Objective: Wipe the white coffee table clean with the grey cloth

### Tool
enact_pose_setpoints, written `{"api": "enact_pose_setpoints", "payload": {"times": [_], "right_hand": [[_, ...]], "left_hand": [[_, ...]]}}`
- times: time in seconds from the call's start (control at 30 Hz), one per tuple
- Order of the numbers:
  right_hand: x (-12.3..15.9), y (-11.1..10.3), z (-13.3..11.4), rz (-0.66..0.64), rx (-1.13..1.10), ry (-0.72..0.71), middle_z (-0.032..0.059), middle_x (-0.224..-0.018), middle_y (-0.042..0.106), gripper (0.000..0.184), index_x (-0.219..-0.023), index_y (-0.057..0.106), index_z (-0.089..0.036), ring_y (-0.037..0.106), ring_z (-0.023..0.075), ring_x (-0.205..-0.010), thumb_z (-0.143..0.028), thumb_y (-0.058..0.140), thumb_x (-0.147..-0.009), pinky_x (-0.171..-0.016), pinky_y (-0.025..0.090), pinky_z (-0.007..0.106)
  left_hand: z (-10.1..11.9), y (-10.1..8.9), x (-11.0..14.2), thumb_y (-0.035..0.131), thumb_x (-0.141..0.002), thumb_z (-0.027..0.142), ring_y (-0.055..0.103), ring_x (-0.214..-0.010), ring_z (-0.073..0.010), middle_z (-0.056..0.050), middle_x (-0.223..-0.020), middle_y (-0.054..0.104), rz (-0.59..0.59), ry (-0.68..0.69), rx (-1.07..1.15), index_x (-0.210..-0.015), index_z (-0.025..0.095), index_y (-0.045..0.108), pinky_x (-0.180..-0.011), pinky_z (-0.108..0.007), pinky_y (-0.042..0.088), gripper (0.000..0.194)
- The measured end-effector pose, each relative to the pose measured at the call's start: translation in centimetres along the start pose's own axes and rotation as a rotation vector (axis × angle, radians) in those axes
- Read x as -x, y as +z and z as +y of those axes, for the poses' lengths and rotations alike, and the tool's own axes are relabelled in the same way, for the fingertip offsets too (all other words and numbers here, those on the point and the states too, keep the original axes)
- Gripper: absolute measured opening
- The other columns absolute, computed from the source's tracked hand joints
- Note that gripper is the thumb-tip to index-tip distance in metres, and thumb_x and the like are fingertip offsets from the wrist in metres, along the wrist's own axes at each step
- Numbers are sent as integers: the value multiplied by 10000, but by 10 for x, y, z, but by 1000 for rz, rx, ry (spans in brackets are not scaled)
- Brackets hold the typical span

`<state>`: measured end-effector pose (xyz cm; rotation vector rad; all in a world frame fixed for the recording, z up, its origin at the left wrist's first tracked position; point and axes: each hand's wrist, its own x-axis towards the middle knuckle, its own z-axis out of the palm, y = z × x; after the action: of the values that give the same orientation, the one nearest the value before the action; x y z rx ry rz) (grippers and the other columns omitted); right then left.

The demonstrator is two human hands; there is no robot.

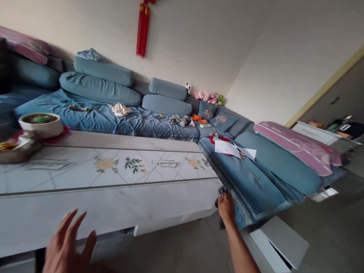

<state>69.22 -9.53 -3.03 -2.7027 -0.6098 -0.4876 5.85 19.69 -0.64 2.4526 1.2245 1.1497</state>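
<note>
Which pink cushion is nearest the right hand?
The pink cushion at the sofa's right end, just behind the long blue bolster, closest to the right hand. The other pink cushion lies at the sofa's far left end.

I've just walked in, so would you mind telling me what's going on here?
A person stands at a white coffee table beside a blue sofa. Their right hand is at the edge of a blue sofa cover, with something dark by the fingers that is hard to make out. Their left hand is open and blurred, near the table's front edge. White papers lie on the cover.
</note>
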Motion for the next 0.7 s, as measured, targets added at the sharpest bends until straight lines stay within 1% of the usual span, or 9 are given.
{"api": "enact_pose_setpoints", "payload": {"times": [0.1, 0.17, 0.23, 0.3, 0.37, 0.4, 0.47, 0.57, 0.7], "right_hand": [[-26, 6, -9, 6, 13, 39, 265, -1337, 786, 518, -1375, 810, -84, 718, 370, -1384, -303, 468, -1052, -1255, 527, 493], [-36, 9, -18, -6, -1, 12, 264, -1375, 782, 514, -1383, 810, -82, 706, 356, -1415, -294, 480, -1051, -1287, 509, 485], [-30, 11, -23, -33, -29, -63, 226, -1493, 761, 522, -1427, 805, -115, 667, 324, -1496, -315, 503, -1051, -1336, 480, 452], [-18, 12, -21, -63, -65, -153, 176, -1615, 715, 545, -1488, 789, -155, 620, 287, -1571, -354, 513, -1062, -1370, 456, 410], [-13, 12, -16, -98, -72, -183, 164, -1666, 685, 567, -1533, 770, -163, 599, 273, -1601, -379, 505, -1081, -1378, 451, 390], [-17, 12, -14, -112, -59, -169, 177, -1661, 685, 575, -1546, 763, -151, 601, 282, -1598, -378, 500, -1088, -1377, 453, 399], [-40, 16, -19, -132, -17, -115, 213, -1612, 708, 577, -1553, 754, -118, 626, 313, -1562, -353, 502, -1091, -1364, 463, 432], [-99, 32, -45, -136, 29, -68, 257, -1549, 728, 546, -1529, 750, -68, 649, 331, -1499, -299, 506, -1098, -1334, 460, 434], [-183, 71, -106, -138, 58, -56, 280, -1499, 743, 473, -1476, 756, -44, 663, 322, -1434, -243, 502, -1130, -1281, 452, 430]], "left_hand": [[31, 38, -67, 456, -1153, 468, 468, -1708, -440, -207, -1813, 495, -35, 83, 51, -1755, 253, 450, -1346, -696, 497, 639], [35, 66, -108, 422, -1150, 471, 475, -1704, -427, -234, -1784, 534, -84, 128, 23, -1708, 180, 510, -1360, -656, 477, 635], [21, 91, -140, 391, -1144, 462, 463, -1718, -404, -250, -1792, 534, -142, 146, -37, -1705, 125, 532, -1415, -627, 403, 669], [-5, 111, -162, 363, -1137, 449, 426, -1748, -385, -254, -1828, 500, -231, 125, -120, -1723, 83, 533, -1464, -618, 313, 711], [-32, 123, -173, 345, -1136, 475, 376, -1778, -385, -249, -1866, 450, -331, 60, -206, -1749, 60, 520, -1482, -635, 259, 760], [-43, 127, -175, 336, -1137, 498, 357, -1789, -387, -245, -1880, 426, -370, 24, -240, -1761, 54, 512, -1485, -645, 247, 785], [-57, 130, -173, 314, -1143, 535, 343, -1796, -383, -237, -1894, 402, -408, -21, -277, -1777, 50, 498, -1486, -653, 244, 820], [-62, 128, -167, 282, -1145, 547, 347, -1795, -371, -221, -1895, 402, -411, -19, -288, -1780, 46, 499, -1490, -651, 252, 837], [-58, 124, -161, 241, -1131, 610, 372, -1789, -347, -179, -1891, 430, -366, 4, -297, -1764, 76, 539, -1500, -615, 259, 879]]}}
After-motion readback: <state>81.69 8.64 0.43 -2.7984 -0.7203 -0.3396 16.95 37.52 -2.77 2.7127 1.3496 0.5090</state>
